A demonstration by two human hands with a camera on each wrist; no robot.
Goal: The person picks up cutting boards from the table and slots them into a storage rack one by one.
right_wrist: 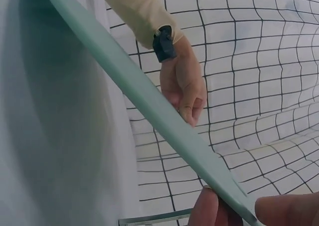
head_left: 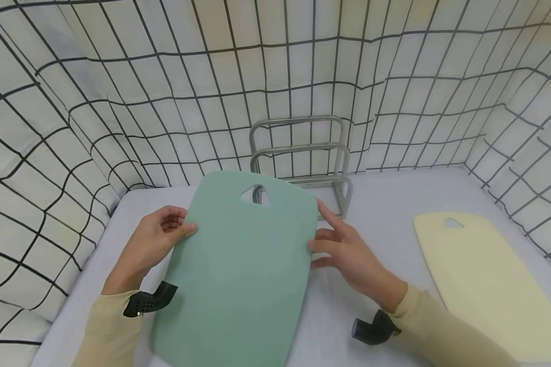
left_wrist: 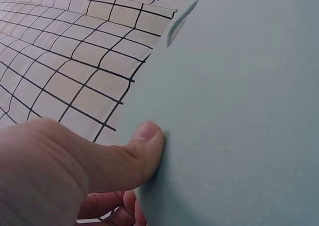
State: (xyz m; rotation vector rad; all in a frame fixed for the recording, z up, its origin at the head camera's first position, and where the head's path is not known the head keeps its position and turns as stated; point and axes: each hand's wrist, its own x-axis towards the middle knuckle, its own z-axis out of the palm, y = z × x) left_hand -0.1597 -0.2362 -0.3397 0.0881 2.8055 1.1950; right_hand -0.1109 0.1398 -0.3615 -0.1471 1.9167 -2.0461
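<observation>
A pale green cutting board (head_left: pixel 243 265) with a handle hole at its far end is held tilted, far end raised, between both hands. My left hand (head_left: pixel 149 242) pinches its left edge, thumb on the upper face and fingers curled behind. In the left wrist view, the thumb (left_wrist: pixel 144 151) presses flat near that edge. On the opposite edge, my right hand (head_left: pixel 349 255) grips with thumb and fingers; the right wrist view shows fingertips (right_wrist: pixel 205 206) underneath. Just behind the board stands a metal wire rack (head_left: pixel 298 150), its lower left part hidden by the board.
A pale yellow cutting board (head_left: pixel 482 275) lies flat at the right on the white table (head_left: pixel 385 193). White cloth walls with a black grid (head_left: pixel 165 76) enclose the back and both sides. The rack stands near the back wall.
</observation>
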